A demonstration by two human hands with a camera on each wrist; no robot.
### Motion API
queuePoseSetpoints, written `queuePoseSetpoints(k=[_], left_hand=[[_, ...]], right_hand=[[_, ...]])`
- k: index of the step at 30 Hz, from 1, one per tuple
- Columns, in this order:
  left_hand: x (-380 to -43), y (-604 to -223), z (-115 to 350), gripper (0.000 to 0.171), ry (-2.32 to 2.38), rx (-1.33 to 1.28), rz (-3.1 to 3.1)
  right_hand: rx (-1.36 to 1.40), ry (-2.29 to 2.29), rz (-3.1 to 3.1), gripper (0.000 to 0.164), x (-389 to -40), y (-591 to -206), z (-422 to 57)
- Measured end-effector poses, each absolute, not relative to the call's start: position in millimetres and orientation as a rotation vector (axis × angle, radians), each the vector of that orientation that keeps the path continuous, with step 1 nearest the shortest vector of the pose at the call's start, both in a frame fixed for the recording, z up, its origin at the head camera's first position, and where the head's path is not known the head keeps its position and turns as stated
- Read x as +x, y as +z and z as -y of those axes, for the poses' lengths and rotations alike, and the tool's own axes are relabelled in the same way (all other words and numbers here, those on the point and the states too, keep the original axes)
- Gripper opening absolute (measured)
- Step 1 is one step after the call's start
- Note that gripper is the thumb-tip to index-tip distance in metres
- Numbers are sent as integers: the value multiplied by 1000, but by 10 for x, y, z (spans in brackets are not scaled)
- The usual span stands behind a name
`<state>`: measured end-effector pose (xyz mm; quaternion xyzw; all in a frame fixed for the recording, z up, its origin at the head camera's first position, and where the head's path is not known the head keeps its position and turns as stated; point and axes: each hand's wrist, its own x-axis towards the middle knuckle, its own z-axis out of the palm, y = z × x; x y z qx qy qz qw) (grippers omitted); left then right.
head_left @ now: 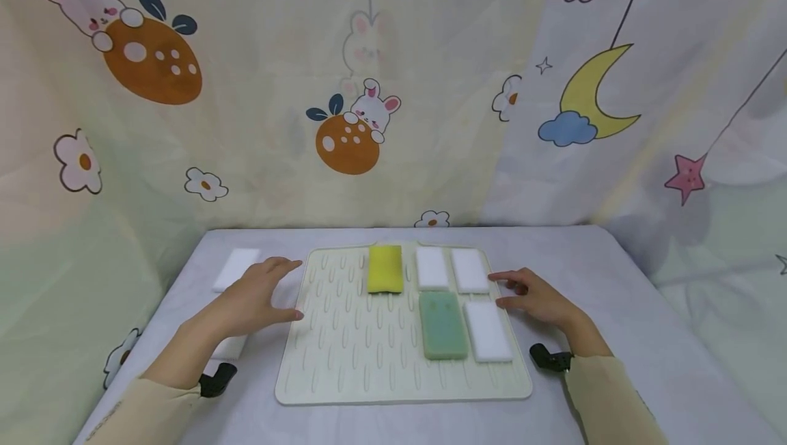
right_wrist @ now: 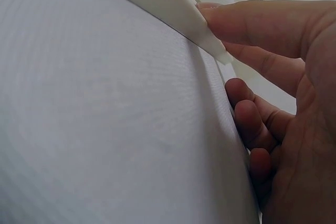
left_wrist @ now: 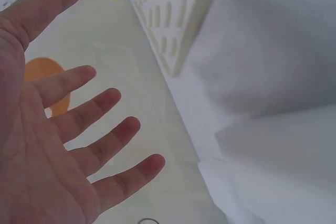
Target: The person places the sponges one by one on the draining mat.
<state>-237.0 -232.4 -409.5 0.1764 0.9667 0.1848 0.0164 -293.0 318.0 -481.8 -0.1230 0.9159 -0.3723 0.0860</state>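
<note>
A cream mat (head_left: pixel 350 363) with raised oval ridges lies on the table. On it sit a yellow sponge (head_left: pixel 385 267) at the back, a green sponge (head_left: pixel 444 325) to the right and three white sponges (head_left: pixel 488 332) nearby. My left hand (head_left: pixel 255 298) hovers off the mat's left edge, fingers spread and holding nothing; the left wrist view shows its bare palm (left_wrist: pixel 47 156). At the right edge of the mat, my right hand (head_left: pixel 537 298) touches the rim with thumb and index fingertips, its other fingers curled under.
Two white blocks, one at the back left (head_left: pixel 236 266) and one partly hidden under the left forearm (head_left: pixel 230 348), lie on the white-covered table (head_left: pixel 572 253). A patterned curtain (head_left: pixel 258 89) hangs behind the table. Black straps with small devices (head_left: pixel 550 357) sit at both wrists.
</note>
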Motion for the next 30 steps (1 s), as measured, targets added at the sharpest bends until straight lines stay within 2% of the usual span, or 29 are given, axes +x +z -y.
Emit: queuePoseSetpoints(k=[23, 30], left_hand=[[-2065, -4361, 3020, 113, 511, 406, -2961], [-2045, -4441, 3108, 112, 512, 438, -2926]], right_hand=[[-417, -1144, -2725, 57, -2946, -4769, -3162], [-384, -1139, -2722, 57, -2922, -4817, -3173]])
